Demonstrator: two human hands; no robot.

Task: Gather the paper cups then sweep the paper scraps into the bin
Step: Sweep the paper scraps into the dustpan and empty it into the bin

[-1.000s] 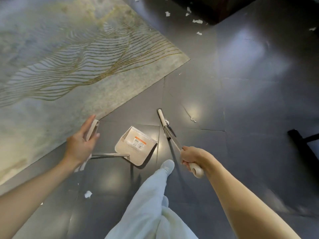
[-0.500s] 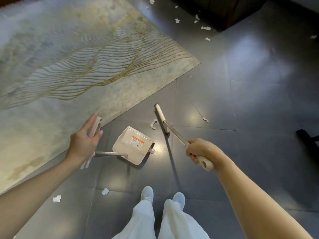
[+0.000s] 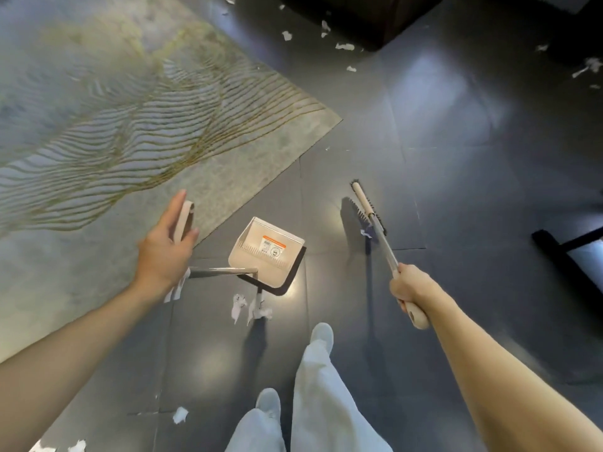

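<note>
Downward, from the person's own viewpoint: the left hand [image 3: 166,252] holds the beige top of a long-handled dustpan [image 3: 267,256] between thumb and fingers, the pan down at the dark floor [image 3: 456,158] just off the corner of a patterned rug [image 3: 130,109]. The right hand [image 3: 414,288] keeps a closed grip round the handle of a broom [image 3: 385,246], its brush head low to the right of the pan (touching the floor or not, I cannot tell). Paper scraps [image 3: 238,305] lie just behind the pan near the white shoes [image 3: 321,334], with more scattered far ahead and at bottom left.
</note>
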